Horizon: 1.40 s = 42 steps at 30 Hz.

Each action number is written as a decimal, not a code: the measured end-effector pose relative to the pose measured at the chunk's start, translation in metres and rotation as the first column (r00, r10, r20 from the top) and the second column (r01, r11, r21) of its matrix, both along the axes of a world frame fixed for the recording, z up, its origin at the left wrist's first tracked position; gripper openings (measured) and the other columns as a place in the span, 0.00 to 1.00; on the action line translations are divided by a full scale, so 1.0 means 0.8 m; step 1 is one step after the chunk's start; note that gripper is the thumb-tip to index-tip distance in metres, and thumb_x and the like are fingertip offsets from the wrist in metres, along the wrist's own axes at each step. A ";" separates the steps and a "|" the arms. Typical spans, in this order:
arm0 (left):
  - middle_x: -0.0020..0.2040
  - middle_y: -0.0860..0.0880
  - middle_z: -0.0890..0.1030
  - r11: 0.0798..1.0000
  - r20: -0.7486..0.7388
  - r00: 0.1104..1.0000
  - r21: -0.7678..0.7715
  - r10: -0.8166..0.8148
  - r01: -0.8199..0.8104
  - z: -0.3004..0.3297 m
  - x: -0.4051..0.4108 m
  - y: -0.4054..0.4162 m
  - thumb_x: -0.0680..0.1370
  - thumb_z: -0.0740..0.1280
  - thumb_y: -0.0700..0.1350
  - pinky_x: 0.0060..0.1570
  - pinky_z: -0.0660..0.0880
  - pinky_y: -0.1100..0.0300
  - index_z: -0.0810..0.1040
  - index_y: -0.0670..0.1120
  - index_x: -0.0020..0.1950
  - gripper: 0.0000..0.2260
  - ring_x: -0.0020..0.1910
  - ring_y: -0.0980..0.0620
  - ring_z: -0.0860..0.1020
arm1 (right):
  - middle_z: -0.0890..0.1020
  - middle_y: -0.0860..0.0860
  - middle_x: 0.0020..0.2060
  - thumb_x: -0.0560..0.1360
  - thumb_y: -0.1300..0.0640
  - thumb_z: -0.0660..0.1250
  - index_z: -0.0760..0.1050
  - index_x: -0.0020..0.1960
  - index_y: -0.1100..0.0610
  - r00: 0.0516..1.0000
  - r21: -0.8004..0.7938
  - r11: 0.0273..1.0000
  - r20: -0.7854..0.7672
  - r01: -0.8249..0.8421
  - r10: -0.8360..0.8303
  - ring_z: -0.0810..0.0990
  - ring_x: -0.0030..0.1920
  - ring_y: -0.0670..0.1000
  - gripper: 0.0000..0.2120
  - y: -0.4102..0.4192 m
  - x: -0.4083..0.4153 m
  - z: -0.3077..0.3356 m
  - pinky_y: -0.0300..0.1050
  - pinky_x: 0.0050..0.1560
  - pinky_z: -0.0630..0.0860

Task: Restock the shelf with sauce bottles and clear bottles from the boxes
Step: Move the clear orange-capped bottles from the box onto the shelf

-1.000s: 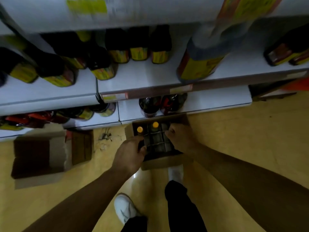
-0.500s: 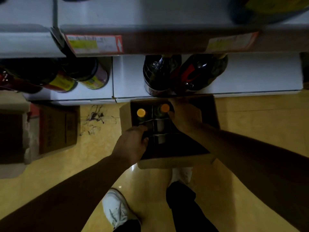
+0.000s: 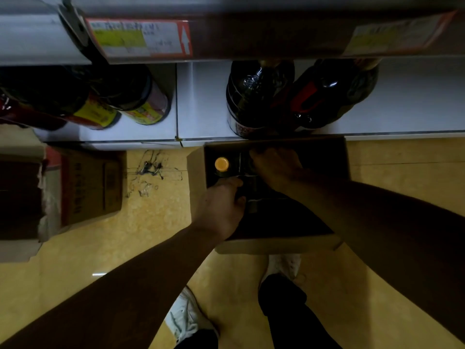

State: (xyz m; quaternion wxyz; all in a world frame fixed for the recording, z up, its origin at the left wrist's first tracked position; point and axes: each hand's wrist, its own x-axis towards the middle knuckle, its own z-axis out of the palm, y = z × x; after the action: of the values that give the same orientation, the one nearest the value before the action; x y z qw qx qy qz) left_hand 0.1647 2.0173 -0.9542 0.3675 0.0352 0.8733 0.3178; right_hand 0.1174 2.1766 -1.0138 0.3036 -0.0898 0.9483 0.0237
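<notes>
An open cardboard box (image 3: 276,246) stands on the floor against the bottom shelf (image 3: 201,122). In its far left cell stands a dark bottle with an orange cap (image 3: 222,164). My right hand (image 3: 276,167) reaches into the cell beside it, fingers curled down over a second bottle whose cap is hidden beneath them. My left hand (image 3: 221,205) sits at the box's left side, fingers curled round the cardboard divider (image 3: 251,205) just below the orange cap. The inside of the box is too dark to see more.
Large dark sauce bottles (image 3: 254,96) stand on the bottom shelf right behind the box, with more (image 3: 141,99) to the left. The upper shelf edge with price tags (image 3: 141,39) overhangs. Another opened carton (image 3: 88,187) lies at left. My shoes (image 3: 186,318) are below the box.
I have leaned lower toward the box. My right hand moved forward and now covers the second orange cap that showed before. My left hand stays at the divider.
</notes>
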 end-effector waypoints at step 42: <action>0.52 0.64 0.79 0.857 -0.143 0.985 0.491 -0.095 0.154 0.477 -0.049 -0.011 0.67 0.80 0.47 0.40 0.73 0.76 0.72 0.58 0.62 0.28 0.50 0.72 0.76 | 0.74 0.49 0.32 0.68 0.43 0.62 0.71 0.44 0.48 0.899 -0.391 0.918 -0.424 -0.067 -0.115 0.73 0.33 0.48 0.10 0.010 0.041 0.724 0.47 0.32 0.69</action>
State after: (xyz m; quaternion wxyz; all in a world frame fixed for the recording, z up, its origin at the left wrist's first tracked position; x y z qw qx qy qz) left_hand 0.1252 2.0083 -0.5724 0.3152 0.2037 0.7765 0.5062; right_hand 0.1505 2.1850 -0.4346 0.0583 -0.1297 0.9780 -0.1527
